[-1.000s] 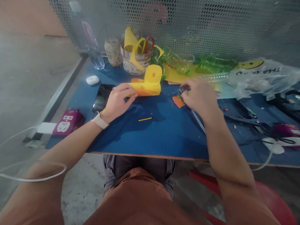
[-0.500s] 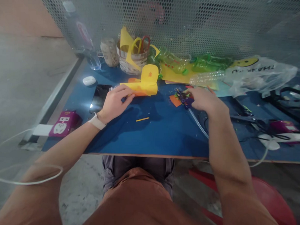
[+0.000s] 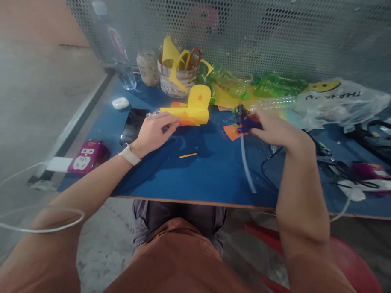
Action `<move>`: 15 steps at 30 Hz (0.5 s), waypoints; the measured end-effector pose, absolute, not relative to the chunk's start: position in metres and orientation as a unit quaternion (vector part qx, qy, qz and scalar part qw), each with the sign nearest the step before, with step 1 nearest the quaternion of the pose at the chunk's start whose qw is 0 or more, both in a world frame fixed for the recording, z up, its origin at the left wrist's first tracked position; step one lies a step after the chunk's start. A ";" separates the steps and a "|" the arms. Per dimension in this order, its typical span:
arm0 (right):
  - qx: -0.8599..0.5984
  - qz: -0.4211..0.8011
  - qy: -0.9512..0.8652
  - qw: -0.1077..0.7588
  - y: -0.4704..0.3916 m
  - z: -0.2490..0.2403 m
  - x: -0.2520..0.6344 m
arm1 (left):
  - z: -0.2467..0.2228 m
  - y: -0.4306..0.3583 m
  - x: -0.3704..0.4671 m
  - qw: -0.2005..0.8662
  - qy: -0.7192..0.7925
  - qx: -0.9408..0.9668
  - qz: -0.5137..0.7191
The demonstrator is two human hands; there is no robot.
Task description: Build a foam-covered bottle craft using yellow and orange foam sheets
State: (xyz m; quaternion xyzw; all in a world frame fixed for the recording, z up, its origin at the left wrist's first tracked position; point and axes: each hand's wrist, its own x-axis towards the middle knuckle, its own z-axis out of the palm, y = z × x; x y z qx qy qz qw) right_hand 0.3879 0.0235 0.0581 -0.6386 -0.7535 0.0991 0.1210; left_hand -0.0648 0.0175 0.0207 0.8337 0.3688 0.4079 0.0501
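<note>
My left hand (image 3: 156,133) is closed on the near side of a plastic bottle wrapped in yellow and orange paper (image 3: 196,112), lying on its side. A rounded yellow flap (image 3: 199,96) with a small orange mark stands up from the wrap. My right hand (image 3: 271,126) grips a dark blue hot glue gun (image 3: 247,124), its nozzle end pointing away from me. A long translucent glue stick (image 3: 246,166) trails from its back towards the table edge. Beneath the gun lies an orange paper piece (image 3: 231,132). A thin orange strip (image 3: 187,155) rests between my hands.
Behind stand a basket (image 3: 177,85) with scissors and yellow paper, a jar (image 3: 148,68) and a tall bottle (image 3: 125,72). Green bottles (image 3: 278,86) and a plastic bag (image 3: 344,100) lie at the back right. A phone (image 3: 133,123) and purple socket adapter (image 3: 88,156) are left; cables lie right.
My right hand has lifted and turned the glue gun, so its glue stick now swings more directly towards me. My left hand stays at the paper-wrapped bottle. The view has shifted slightly.
</note>
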 end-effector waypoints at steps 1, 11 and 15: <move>-0.644 0.091 -0.746 0.140 0.021 0.061 0.380 | 0.020 0.017 -0.065 0.053 0.376 0.832 0.404; -0.547 0.015 -0.761 0.349 0.007 0.052 0.287 | 0.020 0.017 -0.064 0.115 0.419 0.788 0.436; -0.473 0.027 -0.782 0.405 -0.008 0.042 0.266 | 0.018 0.016 -0.062 0.166 0.408 0.776 0.451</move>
